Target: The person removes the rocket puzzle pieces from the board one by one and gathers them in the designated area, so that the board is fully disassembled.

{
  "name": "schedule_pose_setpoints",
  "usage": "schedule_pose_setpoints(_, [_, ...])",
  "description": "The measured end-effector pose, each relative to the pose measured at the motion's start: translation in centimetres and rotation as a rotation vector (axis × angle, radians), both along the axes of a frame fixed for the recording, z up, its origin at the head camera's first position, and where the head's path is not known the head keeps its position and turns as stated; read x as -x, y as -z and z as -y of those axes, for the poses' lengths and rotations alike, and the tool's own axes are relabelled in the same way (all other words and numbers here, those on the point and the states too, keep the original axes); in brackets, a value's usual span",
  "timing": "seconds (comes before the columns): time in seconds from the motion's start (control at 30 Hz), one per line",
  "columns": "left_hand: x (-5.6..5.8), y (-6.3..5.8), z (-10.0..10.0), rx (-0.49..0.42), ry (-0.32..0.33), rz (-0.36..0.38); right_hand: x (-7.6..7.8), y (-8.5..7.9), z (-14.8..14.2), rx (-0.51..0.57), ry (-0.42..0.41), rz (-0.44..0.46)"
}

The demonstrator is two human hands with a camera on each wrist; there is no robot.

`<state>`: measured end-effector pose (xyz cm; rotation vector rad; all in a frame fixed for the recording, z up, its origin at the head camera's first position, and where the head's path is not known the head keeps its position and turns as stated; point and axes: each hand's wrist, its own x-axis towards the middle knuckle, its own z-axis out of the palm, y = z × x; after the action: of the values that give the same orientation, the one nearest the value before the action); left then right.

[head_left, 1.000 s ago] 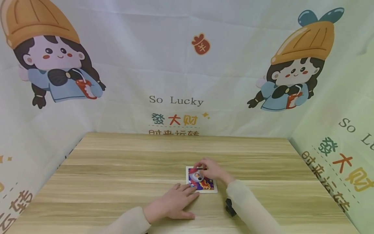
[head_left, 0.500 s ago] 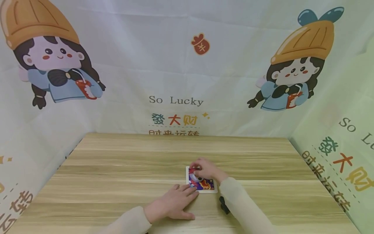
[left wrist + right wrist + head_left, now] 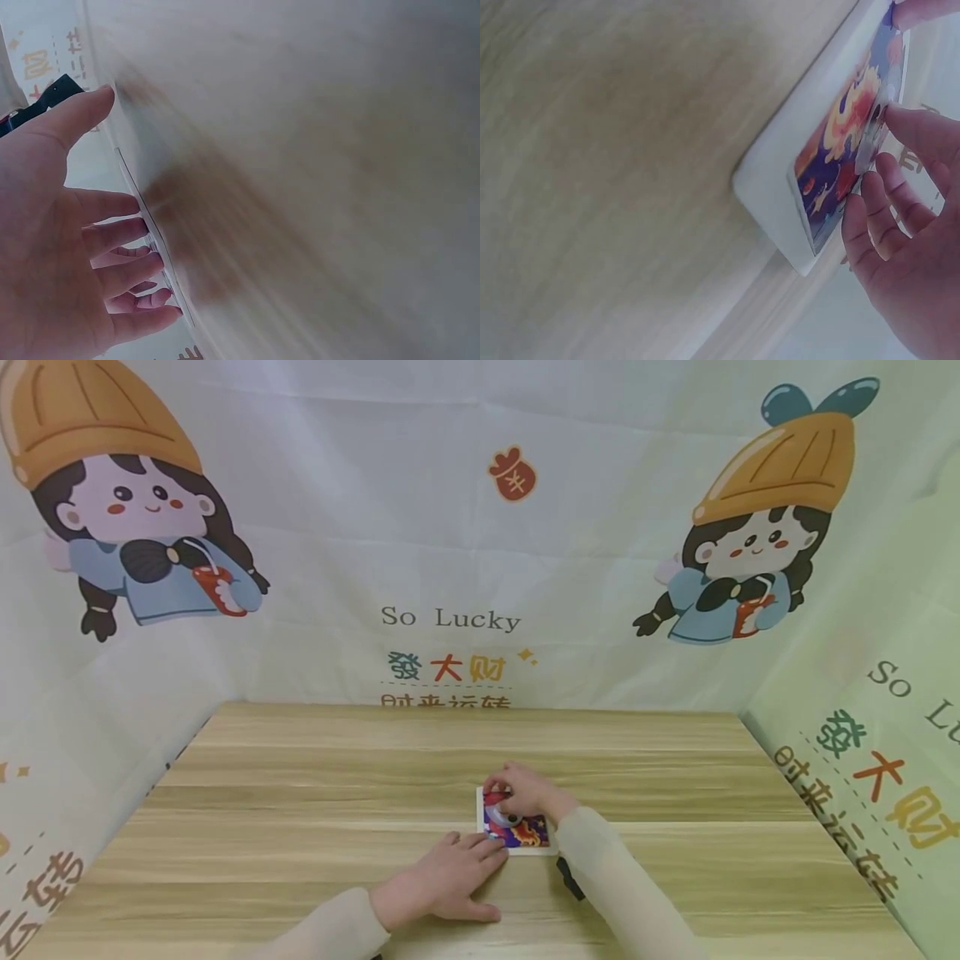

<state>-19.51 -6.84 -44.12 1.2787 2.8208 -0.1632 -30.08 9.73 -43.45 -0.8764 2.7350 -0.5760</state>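
A small square picture board [image 3: 522,851] lies flat on the table, with a white border around a purple, red and yellow picture. It looks like a jigsaw in a tray, but seams are hard to make out. My left hand [image 3: 453,877] lies spread beside it, fingertips on its near-left border. Over the picture's upper part is my right hand [image 3: 525,793], thumb and fingertips bent down onto it. In the right wrist view the picture [image 3: 847,120] sits slightly proud of the border, and the right thumb [image 3: 911,124] touches it. No loose piece shows between these fingers.
The wooden tabletop [image 3: 337,793] surrounds the board. White cloth [image 3: 480,552] printed with cartoon figures and lettering hangs behind and along both sides. A black wrist device [image 3: 572,878] shows under the right forearm.
My right hand and forearm have shifted a little to the left over the picture. The left hand and the board stay where they were.
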Motion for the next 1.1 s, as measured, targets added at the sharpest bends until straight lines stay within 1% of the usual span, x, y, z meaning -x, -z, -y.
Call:
schedule_pose_setpoints(0.1, [0.00, -0.10, 0.05, -0.006, -0.004, 0.010, 0.13, -0.01, 0.09, -0.002, 0.016, 0.026])
schedule_pose_setpoints(0.2, [0.05, -0.11, 0.12, -0.017, -0.014, 0.037, 0.29, -0.07, 0.09, 0.000, 0.028, 0.055])
schedule_pose_setpoints(0.37, [0.08, -0.07, 0.19, -0.017, -0.024, 0.061, 0.53, -0.13, 0.08, 0.003, 0.032, 0.090])
schedule_pose_setpoints(0.7, [0.36, -0.01, 0.07, -0.009, -0.023, 0.060, 0.42, -0.36, 0.41, -0.011, 0.081, 0.128])
schedule_pose_setpoints(0.83, [0.34, -0.05, 0.11, -0.018, -0.018, 0.057, 0.44, -0.33, 0.39, 0.014, 0.100, 0.147])
schedule_pose_setpoints(0.97, [0.23, -0.09, 0.13, -0.030, -0.013, 0.043, 0.49, -0.26, 0.34, 0.040, 0.096, 0.152])
schedule_pose_setpoints(1.1, [0.06, -0.29, 0.12, -0.034, -0.018, 0.049, 0.49, -0.23, 0.31, 0.060, 0.072, 0.155])
